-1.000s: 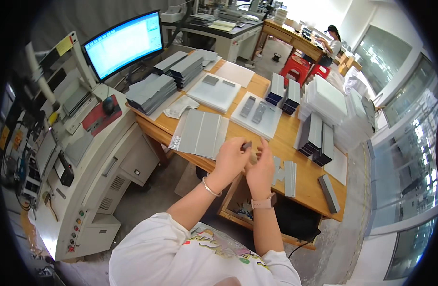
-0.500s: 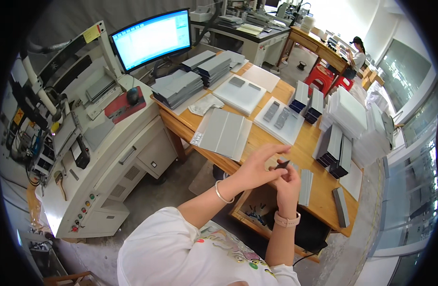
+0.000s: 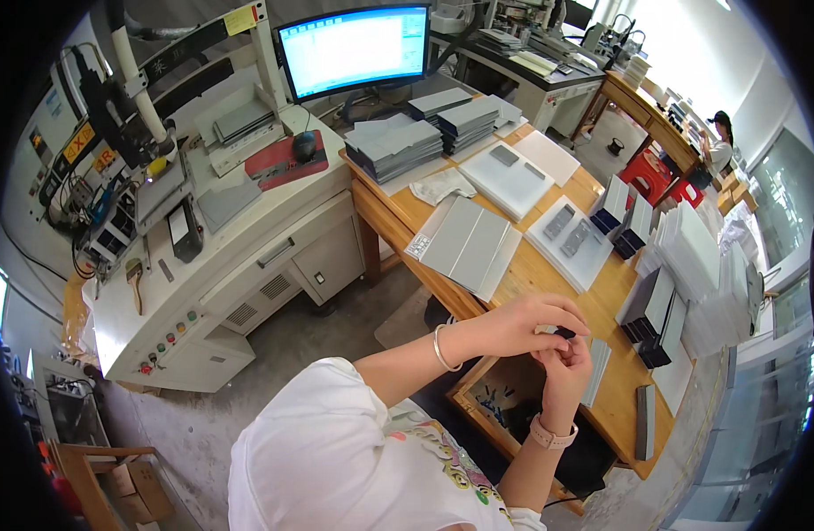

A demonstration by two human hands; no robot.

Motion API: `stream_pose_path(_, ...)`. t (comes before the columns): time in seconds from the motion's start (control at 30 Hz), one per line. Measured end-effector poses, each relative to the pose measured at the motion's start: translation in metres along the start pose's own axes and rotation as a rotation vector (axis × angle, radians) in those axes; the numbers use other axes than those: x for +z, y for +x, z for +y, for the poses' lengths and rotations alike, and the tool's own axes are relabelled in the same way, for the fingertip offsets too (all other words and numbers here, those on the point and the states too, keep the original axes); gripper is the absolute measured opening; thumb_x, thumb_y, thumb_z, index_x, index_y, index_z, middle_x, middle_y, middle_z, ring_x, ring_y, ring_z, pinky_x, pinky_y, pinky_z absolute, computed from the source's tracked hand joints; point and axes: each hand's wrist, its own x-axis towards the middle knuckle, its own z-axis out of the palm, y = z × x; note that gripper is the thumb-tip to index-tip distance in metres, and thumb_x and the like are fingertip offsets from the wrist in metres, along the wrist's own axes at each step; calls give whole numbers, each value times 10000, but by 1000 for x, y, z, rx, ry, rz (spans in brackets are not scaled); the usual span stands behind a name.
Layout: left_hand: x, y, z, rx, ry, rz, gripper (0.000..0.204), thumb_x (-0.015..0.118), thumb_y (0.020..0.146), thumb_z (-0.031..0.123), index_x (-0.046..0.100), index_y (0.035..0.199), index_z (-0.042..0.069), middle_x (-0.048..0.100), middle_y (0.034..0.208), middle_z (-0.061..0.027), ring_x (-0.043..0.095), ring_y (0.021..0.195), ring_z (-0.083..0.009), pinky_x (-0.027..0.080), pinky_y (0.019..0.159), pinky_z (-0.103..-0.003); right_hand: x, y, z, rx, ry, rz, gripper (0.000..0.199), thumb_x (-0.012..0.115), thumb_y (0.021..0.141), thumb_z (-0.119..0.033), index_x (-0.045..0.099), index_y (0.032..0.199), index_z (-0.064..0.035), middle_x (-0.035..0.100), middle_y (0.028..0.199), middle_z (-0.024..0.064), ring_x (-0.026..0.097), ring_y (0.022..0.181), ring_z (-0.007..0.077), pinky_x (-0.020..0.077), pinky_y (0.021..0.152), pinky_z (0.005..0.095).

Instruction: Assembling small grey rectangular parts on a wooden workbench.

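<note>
My left hand (image 3: 517,324) and my right hand (image 3: 568,372) meet over the near edge of the wooden table (image 3: 522,305). A small dark flat piece (image 3: 563,333) sits between their fingertips, mostly covered. Both hands are closed on it, with the left fingers curled over from above. Close by my right hand lies a stack of narrow grey strips (image 3: 598,372), partly hidden. Beyond my left hand, a grey sheet with a pale line across it (image 3: 464,243) rests on a white board.
An open drawer (image 3: 486,398) holds small dark items below my hands. Dark-sided grey stacks (image 3: 652,314) and clear plastic trays (image 3: 694,252) stand on the right. More grey stacks (image 3: 393,146) stand at the back left. A machine cabinet (image 3: 247,292) and monitor (image 3: 354,53) are left.
My view has turned, so the scene sits farther right at the table and lower on the left. My fingers have drawn closer together, covering more of the dark piece.
</note>
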Motion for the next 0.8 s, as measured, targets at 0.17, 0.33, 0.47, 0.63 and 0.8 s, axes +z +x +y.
stream_pose_path(0.17, 8, -4, -2, 103, -4, 72, 335, 646, 677, 35, 590, 1007, 51, 550, 993, -92, 543, 900, -228, 449, 766, -313, -5, -1, 4, -28, -40, 86, 281, 606, 723, 58, 523, 991, 42, 601, 807, 89, 592, 724, 123, 491, 681, 226)
stream_pose_path(0.33, 20, -4, -7, -115, 69, 187, 475, 677, 654, 55, 528, 1105, 49, 546, 1015, -91, 550, 881, -209, 443, 770, -311, -8, -2, -2, -191, -319, 263, 326, 597, 713, 65, 550, 1033, 25, 617, 842, 106, 608, 763, 145, 495, 706, 249)
stream_pose_path(0.47, 33, -18, -24, -320, 99, 341, 163, 629, 726, 20, 590, 884, 15, 591, 806, -47, 563, 774, -120, 457, 679, -250, 3, -2, -10, -383, -771, 270, 283, 625, 722, -10, 576, 1001, -11, 622, 830, 112, 616, 720, 194, 489, 658, 293)
stream_pose_path(0.63, 37, -19, -30, -465, -467, 520, 96, 580, 756, -48, 595, 846, -20, 613, 816, -57, 565, 777, -119, 445, 692, -232, 2, 3, -11, -546, -895, 211, 366, 645, 704, 10, 551, 1055, -32, 604, 805, 98, 605, 693, 163, 487, 636, 264)
stream_pose_path(0.8, 31, -23, -22, -617, -853, 549, 104, 568, 760, -57, 585, 850, -6, 610, 819, -71, 561, 742, -114, 448, 689, -249, 2, -5, -12, -128, 0, 147, 310, 610, 756, 29, 521, 1053, 22, 592, 827, 73, 580, 763, 126, 493, 672, 233)
